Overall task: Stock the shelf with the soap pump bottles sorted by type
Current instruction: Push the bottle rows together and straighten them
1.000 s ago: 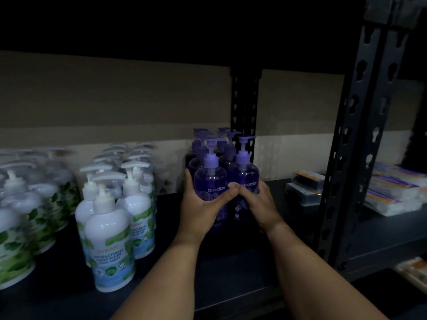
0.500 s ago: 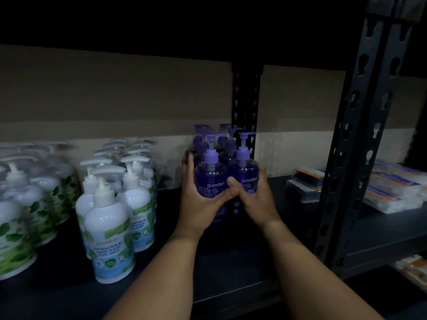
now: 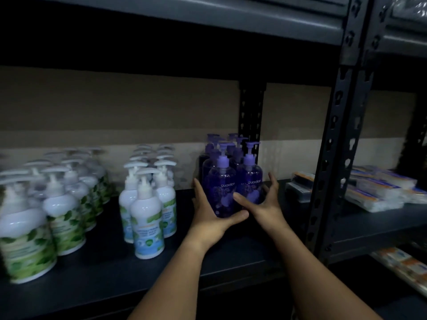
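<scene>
Several purple soap pump bottles stand in a tight group at the back right of the dark shelf (image 3: 231, 252). My left hand (image 3: 208, 215) cups the front left purple bottle (image 3: 221, 181), fingers up its left side and thumb across its lower front. My right hand (image 3: 265, 204) is at the front right purple bottle (image 3: 250, 179), its thumb on the bottle's front and its fingers spread apart beside it. White pump bottles with blue labels (image 3: 147, 225) stand in a group to the left. White bottles with green leaf labels (image 3: 25, 245) fill the far left.
A black perforated upright post (image 3: 330, 158) stands just right of my right arm, and another (image 3: 251, 112) rises behind the purple bottles. Flat wrapped packs (image 3: 379, 192) lie on the neighbouring shelf to the right. A shelf board runs overhead.
Both hands have slid lower on the two front purple bottles. The right hand's fingers have spread away from its bottle. The view has tilted up, showing the shelf above.
</scene>
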Tool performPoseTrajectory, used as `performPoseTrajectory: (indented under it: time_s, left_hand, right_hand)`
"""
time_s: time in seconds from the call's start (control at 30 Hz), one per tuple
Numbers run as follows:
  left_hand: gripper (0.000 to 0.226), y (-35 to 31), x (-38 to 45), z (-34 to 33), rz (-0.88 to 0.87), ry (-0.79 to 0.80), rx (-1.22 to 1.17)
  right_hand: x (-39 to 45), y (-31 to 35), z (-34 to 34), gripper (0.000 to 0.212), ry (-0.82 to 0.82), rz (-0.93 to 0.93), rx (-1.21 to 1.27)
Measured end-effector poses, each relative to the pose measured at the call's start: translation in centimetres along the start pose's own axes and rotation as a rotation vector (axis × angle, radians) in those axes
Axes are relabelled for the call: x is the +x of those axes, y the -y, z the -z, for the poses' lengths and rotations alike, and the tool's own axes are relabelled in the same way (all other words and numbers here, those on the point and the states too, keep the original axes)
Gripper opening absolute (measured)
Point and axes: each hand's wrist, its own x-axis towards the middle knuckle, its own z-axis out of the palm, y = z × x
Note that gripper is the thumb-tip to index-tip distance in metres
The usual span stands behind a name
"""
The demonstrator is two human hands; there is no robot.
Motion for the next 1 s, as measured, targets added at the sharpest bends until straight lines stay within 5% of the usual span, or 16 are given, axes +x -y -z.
performPoseTrajectory:
  time_s: [0.1, 0.2, 0.33, 0.43, 0.53, 0.63, 0.8, 1.0]
  left_hand:
    - [0.121, -0.9, -3.9, 1.8, -0.075, 0.138, 0.065]
    - [0.095, -2.3, -8.2, 3.8, 0.014, 0.167, 0.082]
    - [0.018, -2.8, -11.9, 8.5, 0.085, -0.001, 0.147]
    - [0.043, -2.9, -13.6, 12.6, 0.031, -0.366, 0.266]
    - [0.08, -3.1, -13.3, 15.7, 0.091, -0.575, 0.197]
    - [0.147, -2.9, -11.9, 17.5, 0.146, -0.377, 0.095]
    - [0.143, -2.3, -9.1, 17.9, 0.002, -0.094, -0.024]
    - [0.179, -0.2, -6.3, 18.8, -0.024, 0.014, -0.128]
  right_hand:
    - [-2.5, 0.5, -0.3, 0.131, -0.102, -0.011, -0.14]
    - [-5.0, 1.5, -1.1, 0.103, -0.183, 0.01, -0.276]
    - [-8.6, 3.4, -3.7, 0.082, -0.045, 0.029, -0.246]
    - [-10.3, 3.4, -6.9, 0.082, 0.11, 0.051, -0.225]
    - [-11.0, 3.2, -10.2, 0.121, 0.293, 0.052, -0.202]
    - [-10.5, 3.2, -12.5, 0.169, 0.47, 0.022, -0.24]
    - [-8.1, 1.6, -14.9, 0.175, 0.513, 0.078, -0.136]
    - [-6.2, 1.1, -16.4, 0.175, 0.568, 0.199, -0.085]
